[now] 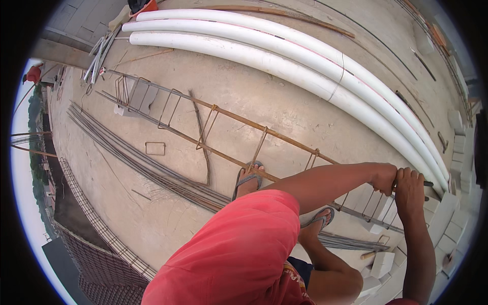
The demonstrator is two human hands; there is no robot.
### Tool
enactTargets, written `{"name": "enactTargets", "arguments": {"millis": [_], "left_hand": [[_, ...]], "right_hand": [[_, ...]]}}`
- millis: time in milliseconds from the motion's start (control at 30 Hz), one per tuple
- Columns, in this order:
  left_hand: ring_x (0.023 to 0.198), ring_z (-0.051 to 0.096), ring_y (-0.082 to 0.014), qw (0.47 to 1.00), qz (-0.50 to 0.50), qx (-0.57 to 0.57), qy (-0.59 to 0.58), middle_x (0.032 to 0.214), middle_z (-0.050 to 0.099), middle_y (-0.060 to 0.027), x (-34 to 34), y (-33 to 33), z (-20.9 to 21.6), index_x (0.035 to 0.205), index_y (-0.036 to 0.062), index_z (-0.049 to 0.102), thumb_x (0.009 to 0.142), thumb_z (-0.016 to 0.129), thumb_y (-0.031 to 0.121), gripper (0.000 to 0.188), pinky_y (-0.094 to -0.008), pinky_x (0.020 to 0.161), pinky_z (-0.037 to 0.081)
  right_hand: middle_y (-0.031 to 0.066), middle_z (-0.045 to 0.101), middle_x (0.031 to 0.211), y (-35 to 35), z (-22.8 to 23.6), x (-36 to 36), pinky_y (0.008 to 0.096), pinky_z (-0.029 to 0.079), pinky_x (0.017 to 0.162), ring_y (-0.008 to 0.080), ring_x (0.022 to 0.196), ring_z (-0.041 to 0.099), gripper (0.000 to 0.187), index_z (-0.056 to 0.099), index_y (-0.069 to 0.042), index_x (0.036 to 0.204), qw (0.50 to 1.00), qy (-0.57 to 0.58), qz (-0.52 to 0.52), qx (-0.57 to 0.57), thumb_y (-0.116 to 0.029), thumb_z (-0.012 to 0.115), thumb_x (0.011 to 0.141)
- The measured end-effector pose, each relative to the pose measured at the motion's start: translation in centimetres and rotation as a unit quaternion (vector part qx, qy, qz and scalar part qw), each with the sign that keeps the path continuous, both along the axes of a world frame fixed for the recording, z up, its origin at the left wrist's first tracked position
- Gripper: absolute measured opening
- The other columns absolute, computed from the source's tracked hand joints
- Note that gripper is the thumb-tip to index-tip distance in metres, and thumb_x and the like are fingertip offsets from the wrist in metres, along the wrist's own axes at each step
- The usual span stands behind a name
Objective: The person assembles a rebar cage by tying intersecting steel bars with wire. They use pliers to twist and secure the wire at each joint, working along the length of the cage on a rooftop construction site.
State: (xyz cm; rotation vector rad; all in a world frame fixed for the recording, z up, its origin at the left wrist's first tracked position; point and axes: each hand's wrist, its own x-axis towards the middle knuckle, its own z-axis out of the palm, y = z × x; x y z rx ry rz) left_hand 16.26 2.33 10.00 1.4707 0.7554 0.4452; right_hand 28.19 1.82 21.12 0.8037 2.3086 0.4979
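Note:
My left hand (pixel 384 177) is closed, its arm reaching across to the right. What lies in its fingers is hidden. Right beside it, my right hand (pixel 409 189) is wrapped round a dark-handled tool (pixel 429 183), whose end sticks out past the knuckles; its kind is not clear. Both hands are at the right end of a long rebar cage (pixel 239 118). Its rusty bars carry spaced rectangular stirrups (pixel 207 127). Pale blocks hold the cage off the floor, one of them (pixel 147 96) near its far left end. My feet, in flip-flops (pixel 247 178), stand at the cage.
Three long white pipes (pixel 229 48) lie beyond the cage. Loose steel bars (pixel 147 165) run along the near side, with a single stirrup (pixel 155 148) on the concrete floor. White blocks (pixel 384 263) stand at right. A roof (pixel 104 259) shows beyond the left edge.

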Motion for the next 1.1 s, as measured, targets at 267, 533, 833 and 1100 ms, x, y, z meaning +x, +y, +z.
{"name": "enactTargets", "arguments": {"millis": [267, 533, 833, 1100], "left_hand": [[0.106, 0.061, -0.0318, 0.944, 0.204, 0.244, 0.087, 0.117, 0.063, -0.0157, -15.6, -5.9, 13.6, 0.118, 0.0013, 0.058, 0.074, 0.074, 0.043, 0.063, -0.0391, 0.088, 0.049], [0.099, 0.063, -0.0369, 0.811, 0.419, 0.037, 0.407, 0.1, 0.067, -0.0208, -28.7, -24.3, 0.3, 0.102, -0.0008, 0.065, 0.094, 0.049, 0.041, 0.046, -0.0456, 0.085, 0.048], [0.096, 0.066, -0.031, 0.831, 0.405, 0.058, 0.376, 0.099, 0.069, -0.0162, -23.5, -27.4, -7.5, 0.102, 0.0053, 0.062, 0.089, 0.054, 0.023, 0.023, -0.0491, 0.088, 0.039], [0.091, 0.066, -0.0314, 0.827, 0.4, 0.085, 0.385, 0.093, 0.069, -0.0174, -24.0, -28.3, -8.8, 0.103, 0.0024, 0.059, 0.087, 0.05, 0.017, 0.023, -0.0484, 0.085, 0.042]], "right_hand": [[0.0159, 0.052, 0.08, -8.5, 4.8, 4.5, 0.0408, 0.047, 0.065, 0.026, 0.067, 0.054, 0.041, 0.046, 0.001, 0.119, 0.818, 0.382, -0.393, -0.176, -0.002, 0.047, 0.078], [0.0054, 0.045, 0.066, -15.8, 4.5, 16.5, 0.0311, 0.04, 0.04, 0.0142, 0.048, 0.046, 0.033, 0.049, -0.001, 0.111, 0.738, 0.464, -0.479, -0.101, -0.01, 0.044, 0.079], [0.022, 0.059, 0.081, -19.4, 7.7, 3.9, 0.0412, 0.046, 0.073, 0.0337, 0.076, 0.059, 0.043, 0.055, 0.007, 0.109, 0.833, 0.349, -0.405, -0.145, -0.012, 0.056, 0.07], [0.0239, 0.06, 0.087, -21.3, 8.4, -6.6, 0.0421, 0.046, 0.076, 0.0361, 0.081, 0.059, 0.039, 0.055, 0.005, 0.106, 0.879, 0.279, -0.325, -0.21, -0.011, 0.056, 0.07]]}}
